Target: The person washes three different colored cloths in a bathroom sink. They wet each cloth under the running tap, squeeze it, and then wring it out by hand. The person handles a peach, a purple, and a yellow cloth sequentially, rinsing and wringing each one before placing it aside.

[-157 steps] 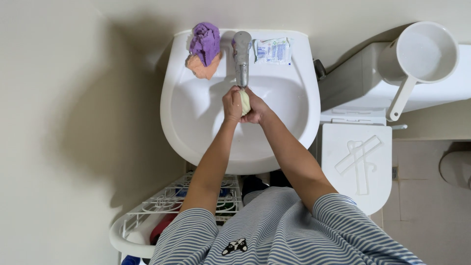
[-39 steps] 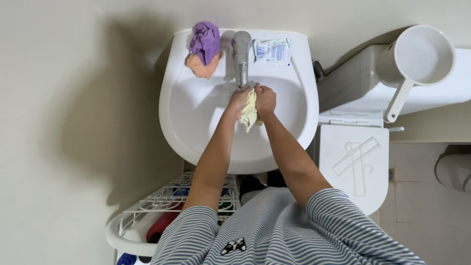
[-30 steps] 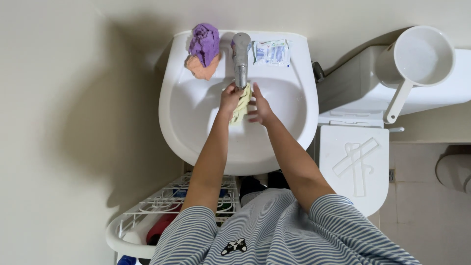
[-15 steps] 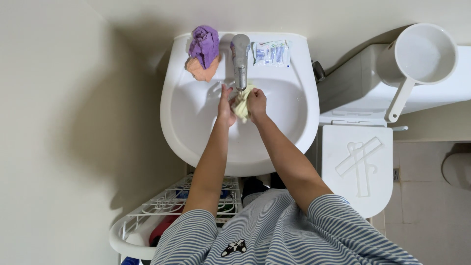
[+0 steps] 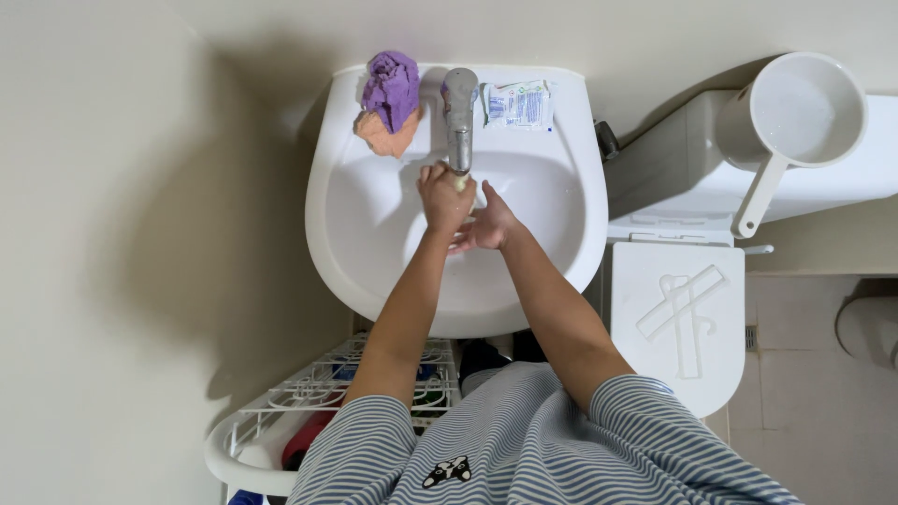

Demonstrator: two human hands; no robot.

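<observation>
Over the bowl of a white sink (image 5: 365,224), my left hand (image 5: 443,197) is closed around a small pale yellow cloth (image 5: 459,183), held just under the spout of the grey tap (image 5: 458,117). Only a corner of the cloth shows above the fist. My right hand (image 5: 487,224) sits beside and slightly below the left, fingers spread flat, touching the left hand's side and holding nothing that I can see.
A purple cloth (image 5: 392,86) lies on an orange one (image 5: 379,136) at the sink's back left; a small printed sachet (image 5: 516,103) lies back right. A toilet with closed lid (image 5: 678,323) and a white dipper (image 5: 790,117) stand right. A white wire rack (image 5: 309,397) is below the sink.
The yellow cloth was stretched between both hands. Now it is bunched inside the left fist under the spout, and the right hand has let go and opened.
</observation>
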